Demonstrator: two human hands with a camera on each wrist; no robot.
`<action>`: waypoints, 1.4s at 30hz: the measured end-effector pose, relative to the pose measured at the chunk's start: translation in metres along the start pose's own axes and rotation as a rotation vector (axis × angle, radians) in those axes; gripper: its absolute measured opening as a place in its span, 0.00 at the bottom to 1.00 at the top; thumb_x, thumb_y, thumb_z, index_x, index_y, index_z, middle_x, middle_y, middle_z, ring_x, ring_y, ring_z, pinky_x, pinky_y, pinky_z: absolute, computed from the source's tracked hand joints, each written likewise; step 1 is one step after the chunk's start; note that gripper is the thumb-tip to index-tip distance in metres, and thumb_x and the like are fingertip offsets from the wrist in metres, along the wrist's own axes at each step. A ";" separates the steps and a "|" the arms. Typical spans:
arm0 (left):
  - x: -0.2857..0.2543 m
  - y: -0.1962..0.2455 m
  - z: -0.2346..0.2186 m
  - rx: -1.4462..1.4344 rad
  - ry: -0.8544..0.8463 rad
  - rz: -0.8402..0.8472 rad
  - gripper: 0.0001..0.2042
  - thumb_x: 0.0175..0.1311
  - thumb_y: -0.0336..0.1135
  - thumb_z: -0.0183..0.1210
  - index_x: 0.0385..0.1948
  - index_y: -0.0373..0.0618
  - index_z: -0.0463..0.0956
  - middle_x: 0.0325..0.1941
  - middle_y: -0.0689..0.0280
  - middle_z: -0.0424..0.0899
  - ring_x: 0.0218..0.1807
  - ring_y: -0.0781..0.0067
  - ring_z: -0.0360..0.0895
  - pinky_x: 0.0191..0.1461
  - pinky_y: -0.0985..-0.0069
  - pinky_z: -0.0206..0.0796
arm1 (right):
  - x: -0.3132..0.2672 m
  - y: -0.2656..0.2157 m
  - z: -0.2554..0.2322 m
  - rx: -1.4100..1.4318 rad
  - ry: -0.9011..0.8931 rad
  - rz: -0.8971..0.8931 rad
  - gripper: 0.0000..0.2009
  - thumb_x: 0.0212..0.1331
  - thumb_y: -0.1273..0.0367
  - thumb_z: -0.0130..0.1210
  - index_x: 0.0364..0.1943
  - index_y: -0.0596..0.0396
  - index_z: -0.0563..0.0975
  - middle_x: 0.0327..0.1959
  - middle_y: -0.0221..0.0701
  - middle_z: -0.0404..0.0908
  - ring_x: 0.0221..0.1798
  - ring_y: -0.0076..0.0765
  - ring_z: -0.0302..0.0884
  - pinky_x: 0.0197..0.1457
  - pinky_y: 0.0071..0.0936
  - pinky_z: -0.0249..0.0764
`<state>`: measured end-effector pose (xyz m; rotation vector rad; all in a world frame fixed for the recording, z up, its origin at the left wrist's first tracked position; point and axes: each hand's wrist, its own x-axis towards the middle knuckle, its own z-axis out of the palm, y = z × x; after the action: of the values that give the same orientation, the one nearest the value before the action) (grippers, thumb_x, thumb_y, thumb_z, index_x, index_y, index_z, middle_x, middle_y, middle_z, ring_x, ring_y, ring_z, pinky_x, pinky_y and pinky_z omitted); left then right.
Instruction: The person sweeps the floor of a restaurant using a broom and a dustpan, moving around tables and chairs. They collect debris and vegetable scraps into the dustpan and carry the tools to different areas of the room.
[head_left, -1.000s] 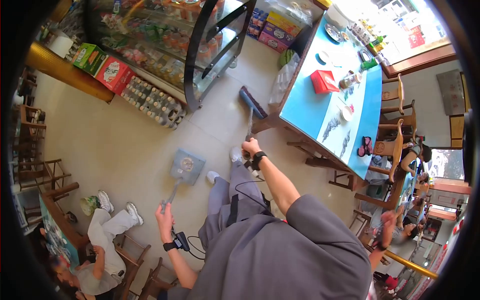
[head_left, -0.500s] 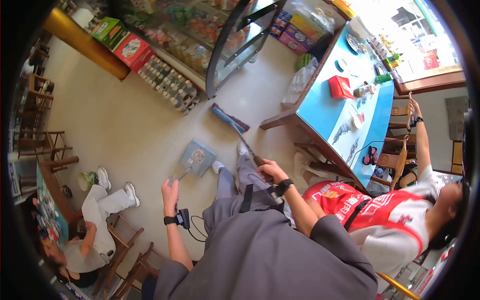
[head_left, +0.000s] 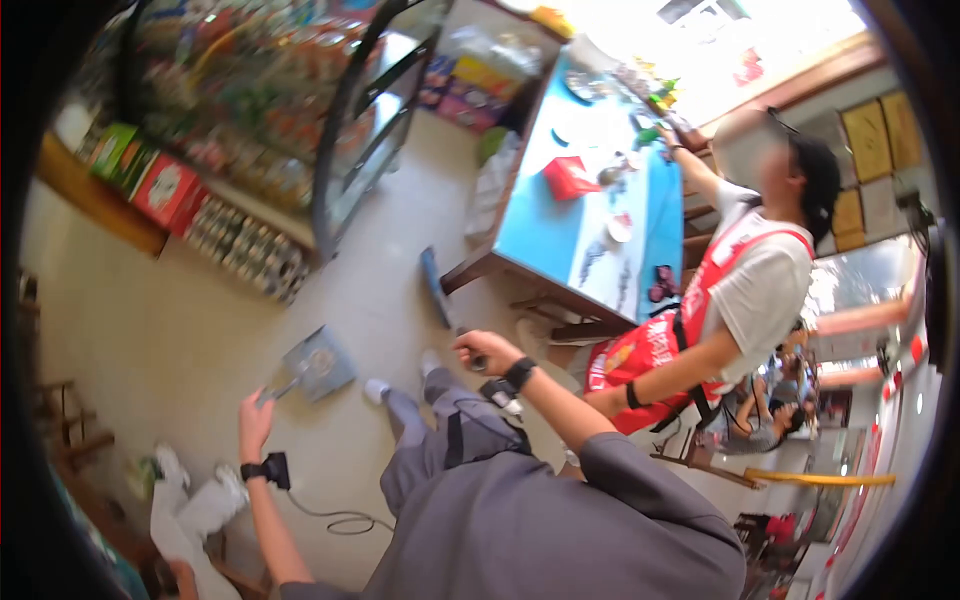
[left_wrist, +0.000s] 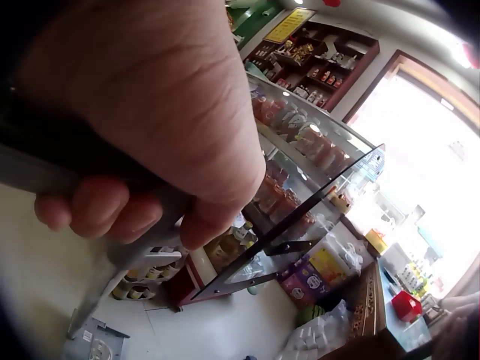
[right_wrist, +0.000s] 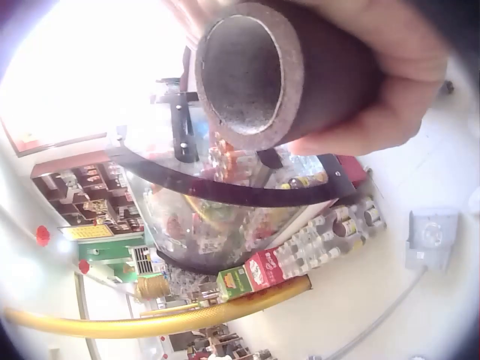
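Observation:
My left hand (head_left: 255,425) grips the handle of a grey-blue dustpan (head_left: 320,362). In the left wrist view, its curled fingers (left_wrist: 101,206) wrap that handle, and the pan lies on the floor below. My right hand (head_left: 490,355) grips the dark handle of a broom. The blue broom head (head_left: 434,287) is down by the table leg, to the right of the dustpan and apart from it. Seen from the right wrist, the brown broom handle (right_wrist: 330,71) shows its hollow round end, with fingers around it.
A blue-topped table (head_left: 530,210) stands ahead right, with a red box (head_left: 570,178) on it. Beside it, a person in a red apron (head_left: 710,290) reaches an arm over the tabletop. Packed bottles (head_left: 245,245) line a glass display case (head_left: 250,110). Someone in pale trousers sits lower left.
The broom head swung left, then back right toward the table leg. The person in the red apron came in from the right and now stands by the table. My head view has shifted.

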<state>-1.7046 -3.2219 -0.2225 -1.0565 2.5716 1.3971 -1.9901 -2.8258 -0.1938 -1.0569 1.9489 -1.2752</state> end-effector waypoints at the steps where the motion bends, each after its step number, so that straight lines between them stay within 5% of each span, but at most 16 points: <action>1: 0.006 0.004 -0.008 0.032 -0.021 -0.033 0.19 0.51 0.34 0.53 0.44 0.29 0.71 0.29 0.51 0.79 0.31 0.66 0.75 0.37 0.72 0.66 | 0.003 0.002 0.005 -0.025 -0.068 0.043 0.05 0.50 0.80 0.50 0.31 0.59 0.70 0.22 0.26 0.68 0.25 0.21 0.67 0.29 0.15 0.68; 2: 0.015 0.005 -0.011 0.023 -0.028 -0.005 0.19 0.51 0.34 0.53 0.44 0.29 0.71 0.29 0.51 0.79 0.31 0.66 0.75 0.37 0.72 0.66 | 0.011 0.007 0.013 -0.041 -0.145 0.086 0.07 0.49 0.81 0.50 0.34 0.60 0.71 0.24 0.27 0.70 0.27 0.22 0.69 0.32 0.15 0.69; 4: 0.031 0.001 -0.015 -0.067 -0.056 -0.210 0.19 0.51 0.34 0.53 0.42 0.29 0.72 0.28 0.52 0.80 0.30 0.63 0.76 0.37 0.70 0.66 | 0.034 0.021 0.038 1.177 0.032 1.065 0.07 0.46 0.81 0.51 0.31 0.60 0.72 0.25 0.29 0.72 0.30 0.23 0.71 0.34 0.18 0.71; 7: 0.071 -0.104 0.003 0.150 0.228 0.105 0.18 0.52 0.35 0.52 0.41 0.30 0.72 0.31 0.52 0.80 0.34 0.62 0.77 0.40 0.70 0.66 | 0.052 -0.032 0.071 0.805 -0.076 0.957 0.06 0.42 0.80 0.52 0.28 0.63 0.71 0.23 0.31 0.73 0.27 0.26 0.72 0.29 0.22 0.72; 8: 0.062 -0.026 -0.027 0.054 -0.030 -0.032 0.17 0.53 0.35 0.52 0.42 0.31 0.72 0.37 0.51 0.79 0.41 0.60 0.76 0.46 0.69 0.65 | 0.058 -0.039 0.091 0.734 0.031 1.067 0.04 0.42 0.79 0.52 0.25 0.64 0.71 0.21 0.32 0.73 0.24 0.28 0.72 0.26 0.24 0.71; 11: 0.067 -0.047 -0.033 0.022 0.065 0.043 0.18 0.54 0.38 0.53 0.41 0.32 0.73 0.40 0.51 0.79 0.44 0.61 0.75 0.49 0.71 0.64 | 0.060 -0.038 0.154 0.663 0.082 1.208 0.07 0.45 0.80 0.49 0.27 0.65 0.63 0.16 0.34 0.70 0.18 0.31 0.72 0.19 0.28 0.72; 15: 0.067 0.007 -0.050 -0.055 -0.109 -0.453 0.20 0.48 0.39 0.54 0.41 0.35 0.75 0.32 0.54 0.80 0.38 0.64 0.76 0.45 0.72 0.65 | 0.075 -0.050 0.180 0.779 -0.069 1.212 0.17 0.44 0.80 0.49 0.38 0.59 0.56 0.18 0.32 0.68 0.17 0.29 0.69 0.19 0.28 0.70; 18: 0.069 -0.023 -0.040 -0.067 -0.033 -0.315 0.21 0.46 0.39 0.54 0.42 0.36 0.75 0.26 0.58 0.80 0.33 0.67 0.76 0.42 0.73 0.65 | 0.089 -0.061 0.151 0.847 -0.225 1.245 0.20 0.44 0.80 0.50 0.39 0.57 0.55 0.19 0.32 0.67 0.18 0.29 0.69 0.20 0.29 0.71; 20: 0.070 -0.013 -0.043 -0.066 -0.070 -0.396 0.21 0.47 0.39 0.53 0.42 0.36 0.75 0.28 0.57 0.80 0.34 0.67 0.76 0.43 0.73 0.65 | 0.098 -0.060 0.108 0.867 -0.351 1.291 0.06 0.48 0.78 0.48 0.25 0.55 0.63 0.17 0.26 0.65 0.16 0.23 0.63 0.19 0.22 0.64; 22: 0.070 -0.014 -0.045 -0.067 -0.089 -0.459 0.21 0.47 0.39 0.53 0.42 0.36 0.75 0.29 0.56 0.81 0.35 0.66 0.76 0.43 0.73 0.65 | 0.088 -0.013 0.061 1.160 -0.362 1.332 0.09 0.53 0.77 0.46 0.19 0.52 0.62 0.15 0.24 0.62 0.15 0.19 0.58 0.17 0.18 0.57; 24: 0.071 -0.029 -0.042 -0.026 -0.067 -0.275 0.20 0.47 0.39 0.53 0.42 0.37 0.75 0.32 0.54 0.81 0.38 0.65 0.76 0.44 0.73 0.65 | 0.099 -0.034 0.009 1.248 -0.367 1.410 0.06 0.54 0.77 0.45 0.23 0.54 0.62 0.16 0.24 0.61 0.16 0.18 0.59 0.16 0.15 0.56; 27: 0.060 -0.011 -0.047 -0.017 -0.018 -0.366 0.20 0.48 0.39 0.53 0.42 0.37 0.75 0.31 0.54 0.81 0.36 0.64 0.76 0.44 0.73 0.65 | 0.103 -0.090 -0.024 1.106 -0.282 1.384 0.06 0.51 0.79 0.46 0.31 0.56 0.63 0.16 0.25 0.61 0.15 0.18 0.59 0.15 0.17 0.57; 32: 0.033 -0.020 -0.051 -0.086 0.033 -0.412 0.17 0.49 0.40 0.52 0.34 0.37 0.75 0.24 0.56 0.79 0.30 0.61 0.75 0.38 0.69 0.65 | 0.085 -0.104 0.033 0.431 -0.342 1.148 0.30 0.47 0.77 0.50 0.59 0.59 0.55 0.17 0.28 0.68 0.16 0.22 0.66 0.16 0.21 0.65; 36: 0.018 -0.052 -0.042 -0.036 0.146 -0.388 0.15 0.47 0.41 0.52 0.25 0.35 0.73 0.19 0.51 0.74 0.25 0.56 0.71 0.32 0.66 0.62 | 0.074 -0.069 0.150 0.328 -0.378 1.026 0.20 0.45 0.74 0.51 0.43 0.63 0.59 0.17 0.32 0.69 0.17 0.27 0.69 0.19 0.24 0.66; 40: 0.014 -0.051 -0.039 -0.057 0.209 -0.409 0.16 0.46 0.42 0.52 0.23 0.34 0.72 0.18 0.49 0.71 0.24 0.54 0.69 0.32 0.66 0.62 | 0.112 -0.065 0.084 0.507 -0.577 1.212 0.08 0.45 0.78 0.50 0.30 0.58 0.65 0.15 0.26 0.65 0.15 0.21 0.64 0.17 0.20 0.60; 42: 0.014 -0.056 -0.041 -0.065 0.160 -0.445 0.15 0.46 0.41 0.54 0.29 0.36 0.75 0.17 0.54 0.73 0.22 0.60 0.70 0.29 0.69 0.62 | 0.123 -0.040 0.016 0.801 -0.449 1.376 0.04 0.48 0.77 0.48 0.26 0.56 0.65 0.14 0.24 0.62 0.13 0.18 0.58 0.15 0.19 0.55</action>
<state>-1.6714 -3.2807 -0.2437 -1.6819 2.1942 1.3276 -2.0292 -2.9476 -0.1680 0.4032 1.1014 -0.7100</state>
